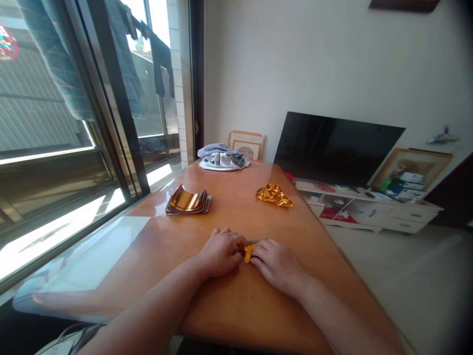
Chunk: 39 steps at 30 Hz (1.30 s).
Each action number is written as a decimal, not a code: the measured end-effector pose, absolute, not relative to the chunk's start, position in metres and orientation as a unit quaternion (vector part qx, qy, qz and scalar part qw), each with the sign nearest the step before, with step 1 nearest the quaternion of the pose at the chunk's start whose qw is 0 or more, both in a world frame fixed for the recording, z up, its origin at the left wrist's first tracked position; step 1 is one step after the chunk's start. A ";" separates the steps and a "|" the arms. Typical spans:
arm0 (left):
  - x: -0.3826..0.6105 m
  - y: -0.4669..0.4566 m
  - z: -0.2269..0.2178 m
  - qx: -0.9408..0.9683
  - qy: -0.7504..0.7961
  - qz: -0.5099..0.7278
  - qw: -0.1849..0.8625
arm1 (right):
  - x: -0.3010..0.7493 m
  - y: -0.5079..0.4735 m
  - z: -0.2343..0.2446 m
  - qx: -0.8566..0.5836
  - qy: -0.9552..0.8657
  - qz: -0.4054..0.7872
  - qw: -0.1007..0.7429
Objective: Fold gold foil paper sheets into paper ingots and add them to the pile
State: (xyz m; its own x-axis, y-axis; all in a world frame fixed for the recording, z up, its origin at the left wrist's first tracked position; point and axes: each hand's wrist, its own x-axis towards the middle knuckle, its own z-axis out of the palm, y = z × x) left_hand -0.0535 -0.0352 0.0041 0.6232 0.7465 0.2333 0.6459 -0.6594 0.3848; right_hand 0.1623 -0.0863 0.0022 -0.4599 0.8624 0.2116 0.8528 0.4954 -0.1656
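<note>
My left hand [220, 252] and my right hand [275, 266] meet near the middle of the wooden table [236, 308], fingers pressed on a small folded piece of gold foil [248, 253]. A thin grey-silver edge of it seems to stick out beyond the fingers. Farther ahead, left of centre, lies a curled stack of gold foil sheets [187, 201]. A crumpled wad of gold foil [273, 195] sits ahead of my right hand, out of reach of my fingers' present spot.
A bundled grey-white cloth [221, 159] lies at the table's far end, with a picture frame [247, 144] behind it. A large window [74, 162] runs along the left. To the right, a black TV screen [334, 148] stands on a low white cabinet [365, 209].
</note>
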 end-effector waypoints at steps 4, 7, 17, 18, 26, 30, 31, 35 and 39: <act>-0.053 -0.037 0.007 0.896 0.386 0.178 0.131 | 0.164 -0.086 0.004 -0.505 -0.853 0.045 0.128; -0.052 -0.037 0.008 0.898 0.384 0.174 0.126 | 0.163 -0.087 0.006 -0.501 -0.856 0.040 0.118; -0.051 -0.036 0.011 0.897 0.394 0.156 0.128 | 0.159 -0.083 0.015 -0.474 -0.879 0.017 0.054; -0.050 -0.037 0.011 0.897 0.393 0.156 0.126 | 0.159 -0.081 0.013 -0.467 -0.883 0.007 0.048; -0.052 -0.040 0.013 0.903 0.384 0.155 0.112 | 0.164 -0.082 0.000 -0.444 -0.892 -0.043 0.075; -0.052 -0.040 0.013 0.912 0.369 0.149 0.102 | 0.164 -0.085 0.000 -0.466 -0.879 -0.041 0.086; -0.052 -0.040 0.012 0.913 0.365 0.150 0.098 | 0.164 -0.085 0.000 -0.470 -0.877 -0.039 0.089; -0.051 -0.040 0.011 0.913 0.365 0.156 0.091 | 0.160 -0.088 0.002 -0.485 -0.867 -0.032 0.109; -0.051 -0.040 0.010 0.909 0.372 0.161 0.100 | 0.152 -0.087 0.006 -0.510 -0.851 -0.029 0.121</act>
